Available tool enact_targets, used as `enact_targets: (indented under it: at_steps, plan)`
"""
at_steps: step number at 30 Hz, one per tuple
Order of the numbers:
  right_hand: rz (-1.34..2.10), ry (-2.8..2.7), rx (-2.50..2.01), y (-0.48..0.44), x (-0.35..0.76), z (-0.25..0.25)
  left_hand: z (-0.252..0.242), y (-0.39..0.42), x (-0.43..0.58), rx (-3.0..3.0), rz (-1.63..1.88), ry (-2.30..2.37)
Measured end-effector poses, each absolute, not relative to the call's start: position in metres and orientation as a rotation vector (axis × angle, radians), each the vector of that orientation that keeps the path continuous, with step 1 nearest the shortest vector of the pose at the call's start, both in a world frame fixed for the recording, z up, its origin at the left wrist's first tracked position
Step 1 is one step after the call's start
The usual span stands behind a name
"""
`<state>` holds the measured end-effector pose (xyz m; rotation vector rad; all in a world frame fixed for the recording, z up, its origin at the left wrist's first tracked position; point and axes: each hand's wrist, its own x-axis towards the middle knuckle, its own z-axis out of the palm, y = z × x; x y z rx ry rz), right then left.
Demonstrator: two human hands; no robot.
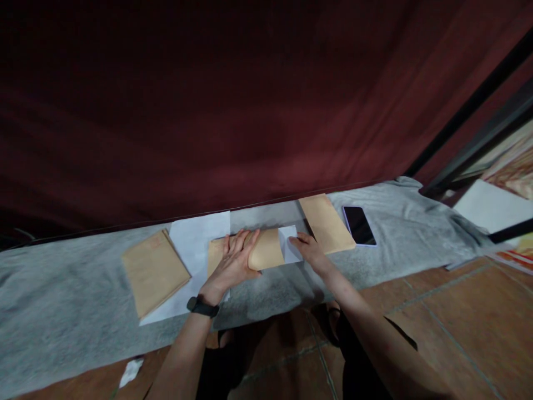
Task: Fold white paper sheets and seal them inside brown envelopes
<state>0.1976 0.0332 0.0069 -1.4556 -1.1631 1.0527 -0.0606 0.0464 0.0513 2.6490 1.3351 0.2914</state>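
A brown paper envelope (266, 248) lies crosswise in front of me on the grey cloth, bulging a little at its middle. My left hand (237, 258) rests on its left part with fingers spread. From the envelope's right end sticks out a piece of folded white paper (290, 244). My right hand (308, 250) pinches that white paper at its right edge, thumb and fingers closed together. How far the paper reaches inside the envelope is hidden.
To the left, a stack of brown envelopes (156, 271) overlaps white paper sheets (200, 239). Another brown envelope (327, 222) lies to the right, beside a phone (360, 225). A dark red curtain (250, 111) hangs behind the cloth-covered surface (400, 233). Crumpled white tissue (131, 371) lies on the tiled floor.
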Motion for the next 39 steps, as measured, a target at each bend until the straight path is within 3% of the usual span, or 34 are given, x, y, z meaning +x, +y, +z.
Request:
enact_targets:
  at_steps: [11, 28, 39]
  plan:
    - [1.184, -1.191, -1.386, 0.031, 0.176, 0.007, 0.048, 0.041, -0.045, 2.676, 0.314, 1.243]
    - [0.840, -1.177, -1.531, 0.029, 0.170, 0.003, 0.049, 0.043, -0.045, 2.696, 0.339, 1.237]
    - [1.360, -0.738, -1.107, 0.024, 0.175, 0.016, 0.063, 0.042, -0.044, 2.677, 0.486, 1.249]
